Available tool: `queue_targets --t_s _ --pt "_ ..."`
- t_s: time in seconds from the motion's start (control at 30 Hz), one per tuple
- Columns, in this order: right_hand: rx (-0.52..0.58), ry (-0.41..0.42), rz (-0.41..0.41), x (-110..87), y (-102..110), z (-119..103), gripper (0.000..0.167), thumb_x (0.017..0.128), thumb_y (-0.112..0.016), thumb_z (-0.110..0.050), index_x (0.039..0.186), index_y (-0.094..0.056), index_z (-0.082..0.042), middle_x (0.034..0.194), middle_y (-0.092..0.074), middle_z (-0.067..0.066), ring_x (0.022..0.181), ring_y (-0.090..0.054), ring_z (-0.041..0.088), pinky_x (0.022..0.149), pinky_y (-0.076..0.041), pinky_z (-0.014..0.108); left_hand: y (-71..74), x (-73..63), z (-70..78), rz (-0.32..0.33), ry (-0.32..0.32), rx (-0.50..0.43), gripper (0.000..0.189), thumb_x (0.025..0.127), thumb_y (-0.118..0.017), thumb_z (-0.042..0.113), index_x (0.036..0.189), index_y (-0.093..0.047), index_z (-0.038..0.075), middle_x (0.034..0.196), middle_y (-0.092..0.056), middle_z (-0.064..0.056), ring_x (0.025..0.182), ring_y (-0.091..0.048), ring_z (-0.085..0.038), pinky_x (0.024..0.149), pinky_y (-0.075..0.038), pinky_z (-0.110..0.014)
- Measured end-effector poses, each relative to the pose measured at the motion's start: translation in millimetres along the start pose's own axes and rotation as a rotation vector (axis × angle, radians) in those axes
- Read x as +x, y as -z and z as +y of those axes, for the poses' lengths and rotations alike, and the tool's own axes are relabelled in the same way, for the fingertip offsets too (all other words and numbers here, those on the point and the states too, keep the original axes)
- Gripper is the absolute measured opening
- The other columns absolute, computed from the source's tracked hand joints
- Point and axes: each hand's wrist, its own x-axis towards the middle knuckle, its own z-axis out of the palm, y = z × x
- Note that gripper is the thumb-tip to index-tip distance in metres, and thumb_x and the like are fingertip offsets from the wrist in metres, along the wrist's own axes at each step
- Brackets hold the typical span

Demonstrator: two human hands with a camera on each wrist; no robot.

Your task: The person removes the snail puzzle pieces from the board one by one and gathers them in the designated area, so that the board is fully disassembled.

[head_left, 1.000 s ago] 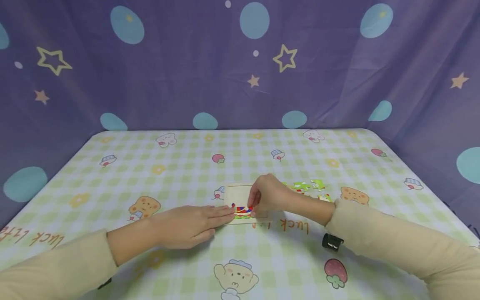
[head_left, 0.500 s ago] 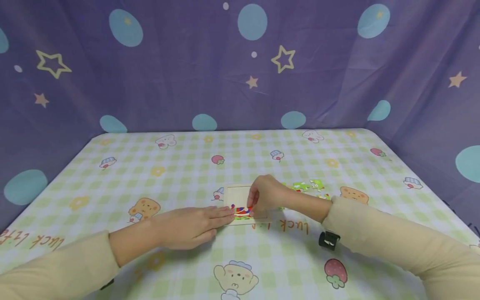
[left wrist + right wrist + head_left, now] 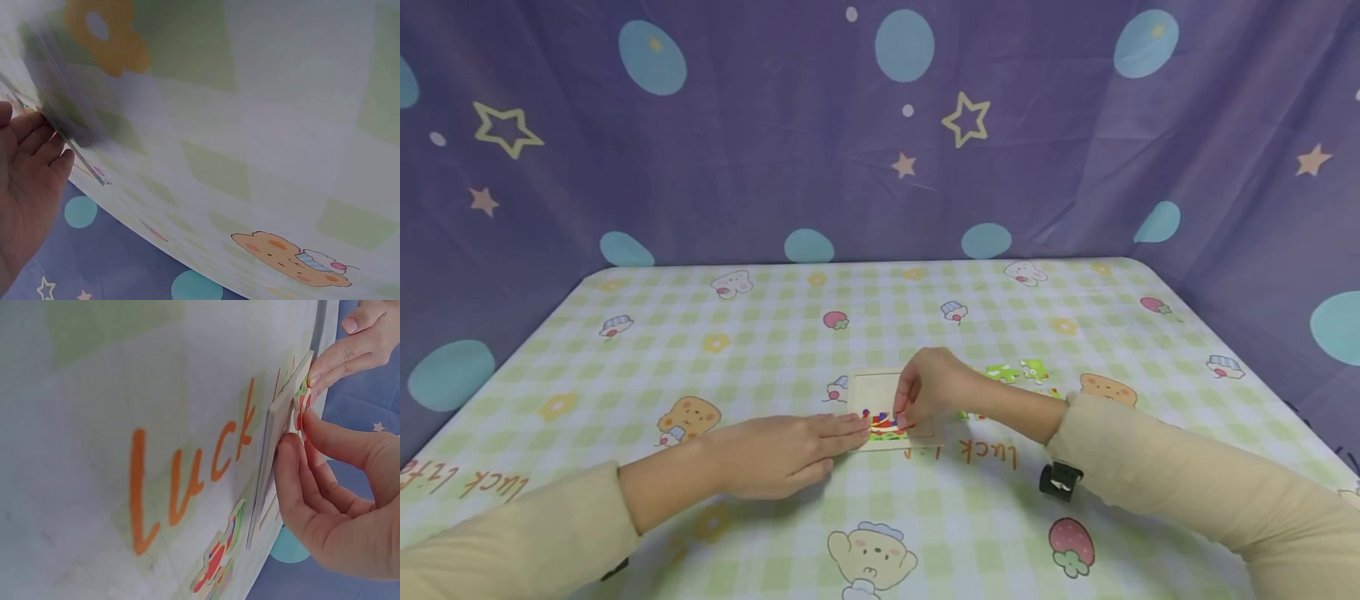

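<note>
A shallow wooden puzzle board (image 3: 872, 385) lies flat on the table, with joined red, blue and green pieces (image 3: 883, 433) along its near left part. My left hand (image 3: 786, 454) stretches straight fingers over the board's left edge, fingertips resting at the joined pieces. Over the board's near middle is my right hand (image 3: 936, 390). In the right wrist view, its thumb and forefinger pinch a puzzle piece (image 3: 299, 411) with red on it, right at the joined ones. The right fingers partly hide the piece.
Several loose puzzle pieces (image 3: 1033, 371), mostly green with some red, lie to the right of the board, partly behind the right forearm. A checked tablecloth (image 3: 775, 333) with printed figures covers the table. A purple curtain (image 3: 760, 150) hangs behind it.
My right fingertips have shifted slightly at the joined pieces, and a little more of their coloured surface shows. The left hand stays in place on the board's edge.
</note>
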Motion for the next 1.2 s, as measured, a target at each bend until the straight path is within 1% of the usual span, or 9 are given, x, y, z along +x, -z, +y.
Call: queue_targets --t_s 0.2,0.3,0.47,0.63,0.77,0.9,1.07,1.2 --pt "0.085 -0.049 -0.020 0.7 -1 1 0.012 0.071 -0.084 -0.009 0.072 -0.073 -0.012 0.066 -0.070 -0.002 0.057 -0.056 0.005 0.056 -0.044 0.016 0.7 -0.4 1.2 -0.001 0.000 -0.001 0.048 0.103 -0.032 0.024 0.150 -0.034 0.015 0.159 -0.029 0.000 0.148 -0.028 -0.016 0.119 -0.032 -0.039" --pt "0.124 -0.061 -0.020 1.1 -3 2 0.011 0.071 -0.084 -0.008 0.074 -0.073 -0.012 0.066 -0.070 -0.001 0.057 -0.057 0.005 0.058 -0.044 0.015 0.6 -0.6 1.5 0.000 0.000 -0.002 0.048 0.103 -0.032 0.024 0.150 -0.034 0.015 0.159 -0.029 0.000 0.148 -0.028 -0.015 0.119 -0.032 -0.039" --pt "0.142 -0.071 -0.013 1.9 -5 4 0.010 0.071 -0.084 -0.008 0.076 -0.076 -0.013 0.067 -0.072 -0.002 0.058 -0.059 0.004 0.061 -0.045 0.015 0.1 -1.1 1.1 0.001 0.007 -0.006 0.048 0.103 -0.032 0.024 0.150 -0.034 0.016 0.159 -0.029 0.001 0.148 -0.028 -0.015 0.119 -0.032 -0.040" --pt "0.155 -0.085 -0.022 3.8 -6 6 0.008 0.072 -0.083 -0.011 0.077 -0.077 -0.013 0.069 -0.074 -0.002 0.059 -0.059 0.003 0.058 -0.043 0.016 0.1 -0.7 0.7 0.001 0.005 -0.004 0.048 0.103 -0.033 0.024 0.150 -0.034 0.016 0.159 -0.029 0.000 0.148 -0.028 -0.016 0.119 -0.032 -0.040" --pt "0.176 -0.109 -0.027 3.7 -5 7 0.008 0.073 -0.083 -0.012 0.077 -0.077 -0.013 0.070 -0.074 -0.002 0.059 -0.059 0.003 0.058 -0.042 0.015 0.5 0.1 0.3 0.002 0.000 0.002 0.048 0.103 -0.033 0.024 0.150 -0.034 0.016 0.159 -0.029 0.000 0.148 -0.028 -0.016 0.119 -0.031 -0.039" --pt "0.192 -0.119 -0.025 2.3 -4 8 0.007 0.073 -0.083 -0.011 0.077 -0.077 -0.012 0.069 -0.074 -0.001 0.058 -0.060 0.003 0.059 -0.044 0.015 0.5 0.7 -0.1 -0.001 -0.002 0.004 0.048 0.103 -0.033 0.025 0.150 -0.034 0.015 0.159 -0.028 0.000 0.148 -0.027 -0.016 0.120 -0.030 -0.040" --pt "0.221 -0.102 0.014 1.1 -4 12 0.006 0.073 -0.082 -0.008 0.076 -0.077 -0.011 0.069 -0.074 0.000 0.056 -0.064 0.004 0.058 -0.047 0.016 -0.4 0.6 -0.7 0.001 -0.005 0.000 0.048 0.103 -0.033 0.025 0.151 -0.033 0.015 0.159 -0.027 0.000 0.148 -0.027 -0.017 0.120 -0.029 -0.040" --pt "0.276 -0.085 0.016 -0.2 -1 16 0.007 0.074 -0.081 -0.006 0.079 -0.077 -0.008 0.071 -0.075 0.003 0.058 -0.067 0.006 0.058 -0.053 0.018 -1.0 0.4 -1.6 0.003 -0.007 -0.001 0.048 0.104 -0.032 0.025 0.151 -0.033 0.016 0.159 -0.027 0.000 0.148 -0.027 -0.017 0.120 -0.029 -0.040"
